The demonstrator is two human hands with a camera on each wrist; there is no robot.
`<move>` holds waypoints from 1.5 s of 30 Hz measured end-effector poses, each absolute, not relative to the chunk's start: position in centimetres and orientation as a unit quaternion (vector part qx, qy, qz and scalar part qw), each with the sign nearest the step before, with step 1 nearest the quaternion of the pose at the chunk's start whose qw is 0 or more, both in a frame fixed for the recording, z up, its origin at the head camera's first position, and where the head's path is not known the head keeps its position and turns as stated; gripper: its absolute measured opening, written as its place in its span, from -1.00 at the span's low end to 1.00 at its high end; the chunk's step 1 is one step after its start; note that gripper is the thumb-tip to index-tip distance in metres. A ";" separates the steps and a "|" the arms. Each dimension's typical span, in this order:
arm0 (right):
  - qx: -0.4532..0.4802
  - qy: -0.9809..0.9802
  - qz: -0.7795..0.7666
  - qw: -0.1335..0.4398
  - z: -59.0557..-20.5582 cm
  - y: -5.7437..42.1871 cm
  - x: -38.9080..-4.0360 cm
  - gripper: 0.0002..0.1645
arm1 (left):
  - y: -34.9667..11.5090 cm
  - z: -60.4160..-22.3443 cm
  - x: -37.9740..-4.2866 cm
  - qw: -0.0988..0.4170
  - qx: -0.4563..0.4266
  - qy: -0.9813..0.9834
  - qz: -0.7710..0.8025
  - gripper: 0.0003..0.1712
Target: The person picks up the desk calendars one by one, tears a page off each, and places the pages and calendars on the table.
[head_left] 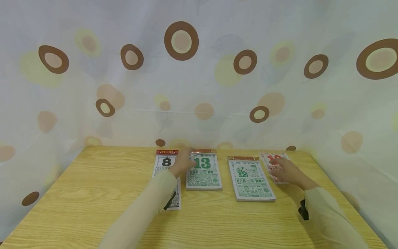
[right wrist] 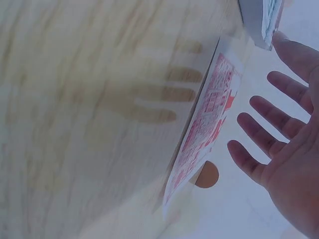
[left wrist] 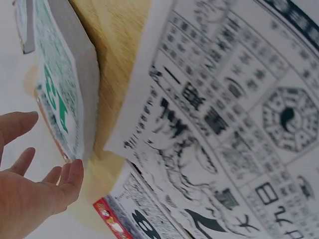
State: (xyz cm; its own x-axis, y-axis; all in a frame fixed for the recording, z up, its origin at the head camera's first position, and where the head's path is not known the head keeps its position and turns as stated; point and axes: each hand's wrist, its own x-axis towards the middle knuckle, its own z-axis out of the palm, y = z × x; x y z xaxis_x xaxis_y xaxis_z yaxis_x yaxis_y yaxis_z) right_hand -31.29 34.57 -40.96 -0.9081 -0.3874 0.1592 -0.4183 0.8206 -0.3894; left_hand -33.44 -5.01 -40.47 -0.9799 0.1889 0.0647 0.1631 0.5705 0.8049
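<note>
1. One large cloth is hung behind the scene, patterned with seven bold brown rings in the upper part and two smaller ones below them.
2. One desk with a wood-grain top is set before it.
3. Two pale sleeves are seen on the desk's near side: the left sleeve at 7 o'clock, the right sleeve at 5.
4. Two thick green-printed pads are laid flat on the desk: the pad marked 13 and, at its 3 o'clock, the pad marked 12.
5. One black-printed calendar marked 8, headed in red, is placed at 9 o'clock from the 13; one black-printed sheet is seen over its lower part.
6. One red-printed sheet is laid at 2 o'clock from the 12.
7. Two hands are seen. The left hand, fingers loosely spread, is held at the 13's 10 o'clock edge; whether it is touched cannot be told. The right hand, fingers parted, is held above the red-printed sheet.
8. Two small dark pieces are seen, one beside each cuff.
</note>
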 end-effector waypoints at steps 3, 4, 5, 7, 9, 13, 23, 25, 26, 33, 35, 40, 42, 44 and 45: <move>0.209 -0.952 0.223 0.020 -40.7 33.9 -31.5 -0.46 | -4.2 -40.4 -33.5 0.007 0.123 0.890 0.440 -0.32; 0.210 -0.952 0.224 0.017 -40.7 33.7 -31.6 -0.46 | -3.8 -40.4 -33.6 0.010 0.129 0.890 0.436 -0.32; 0.212 -0.951 0.223 0.017 -40.6 33.5 -31.7 -0.45 | -3.5 -40.4 -33.5 0.011 0.138 0.892 0.430 -0.33; 0.214 -0.950 0.225 0.016 -40.6 33.0 -31.9 -0.44 | -2.7 -40.4 -33.4 0.017 0.154 0.895 0.419 -0.35; 0.212 -0.950 0.228 0.017 -40.7 32.6 -32.0 -0.41 | -1.8 -40.4 -33.0 0.029 0.168 0.891 0.421 -0.38; 0.205 -0.952 0.228 0.007 -41.0 31.8 -32.3 -0.33 | -0.2 -40.7 -32.1 0.052 0.196 0.879 0.432 -0.40; 0.177 -0.951 0.253 -0.028 -41.3 30.4 -32.6 -0.24 | 3.1 -41.0 -30.2 0.095 0.216 0.863 0.446 -0.39; 0.174 -0.951 0.255 -0.036 -41.4 30.3 -32.6 -0.23 | 3.7 -41.0 -29.9 0.096 0.220 0.864 0.443 -0.39; 0.174 -0.950 0.256 -0.037 -41.4 30.3 -32.7 -0.24 | 4.0 -41.1 -29.9 0.094 0.224 0.864 0.442 -0.39; 0.178 -0.948 0.263 -0.031 -41.6 30.1 -32.9 -0.30 | 5.5 -41.6 -29.7 0.111 0.210 0.866 0.439 -0.27; 0.172 -0.948 0.266 -0.035 -41.6 30.0 -32.9 -0.29 | 5.7 -41.7 -29.8 0.114 0.205 0.871 0.431 -0.25; 0.162 -0.948 0.271 -0.043 -41.7 29.9 -32.8 -0.28 | 6.1 -41.9 -29.8 0.107 0.198 0.886 0.406 -0.22; 0.165 -0.946 0.274 -0.043 -41.7 29.9 -32.8 -0.28 | 6.1 -41.9 -29.7 0.103 0.197 0.890 0.399 -0.21; 0.168 -0.945 0.276 -0.042 -41.8 29.9 -32.8 -0.28 | 6.2 -41.9 -29.6 0.098 0.196 0.894 0.392 -0.21; 0.169 -0.945 0.278 -0.041 -41.8 29.9 -32.8 -0.28 | 6.3 -41.9 -29.6 0.099 0.194 0.894 0.390 -0.20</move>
